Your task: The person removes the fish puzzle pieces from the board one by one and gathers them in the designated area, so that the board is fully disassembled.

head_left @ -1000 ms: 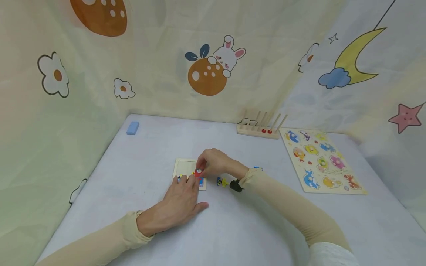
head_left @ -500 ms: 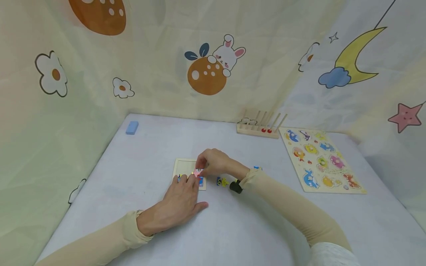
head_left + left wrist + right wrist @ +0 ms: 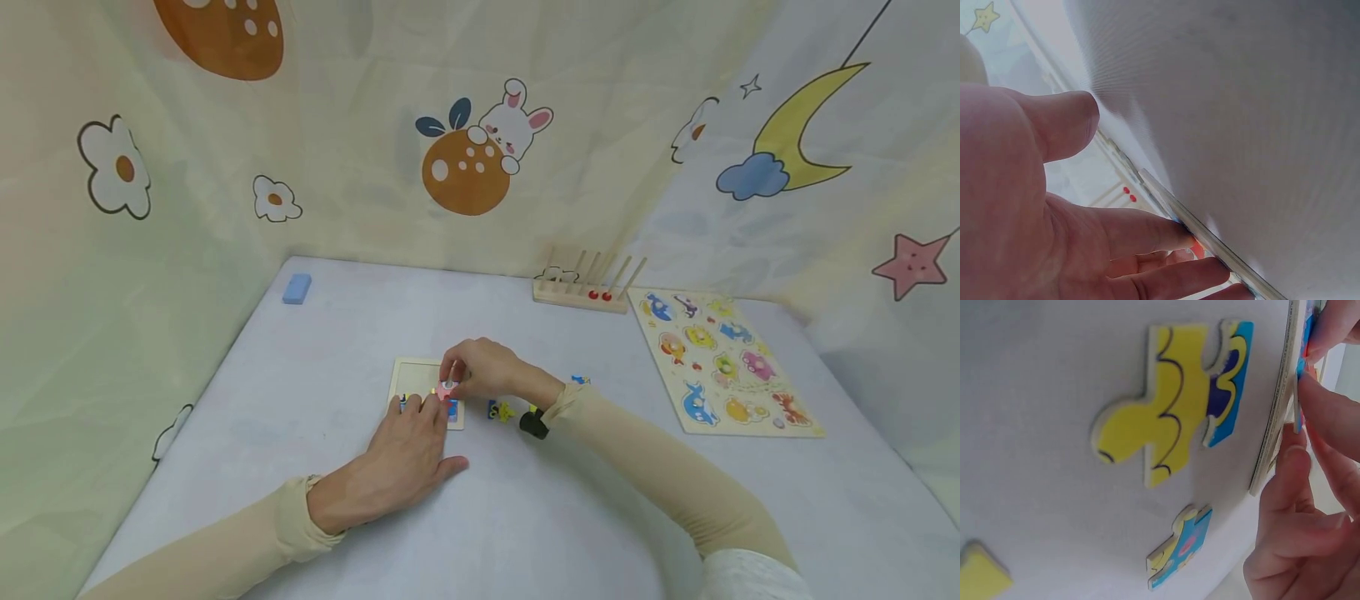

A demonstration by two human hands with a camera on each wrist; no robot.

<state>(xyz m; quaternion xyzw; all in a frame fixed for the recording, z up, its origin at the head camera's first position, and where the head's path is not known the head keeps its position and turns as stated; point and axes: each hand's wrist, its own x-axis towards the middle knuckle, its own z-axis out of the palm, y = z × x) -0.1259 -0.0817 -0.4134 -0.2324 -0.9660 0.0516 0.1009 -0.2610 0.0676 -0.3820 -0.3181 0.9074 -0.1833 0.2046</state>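
Note:
A small jigsaw puzzle board [image 3: 420, 373] with a pale frame lies on the white table in the head view. My right hand [image 3: 483, 367] reaches in from the right and pinches a pink jigsaw piece [image 3: 446, 390] between thumb and fingers, over the board's right side. My left hand [image 3: 408, 458] rests its extended fingertips on the near part of the board, over the blue printed pieces, with its thumb spread to the side. In the left wrist view, these fingers [image 3: 1147, 234] lie along the board's edge [image 3: 1210, 240].
Right of the board lie several loose pieces: a yellow piece [image 3: 1175, 400], a blue-and-yellow piece [image 3: 1232, 381] and a smaller blue one [image 3: 1182, 544]. A wooden peg rack [image 3: 581, 296] with red beads and an animal puzzle board [image 3: 727, 367] stand farther back. A blue block [image 3: 297, 288] lies back left.
In the right fingers the piece has turned, showing pink where it showed mostly red a second ago. Both hands otherwise hold nearly the same place; the right has shifted very slightly.

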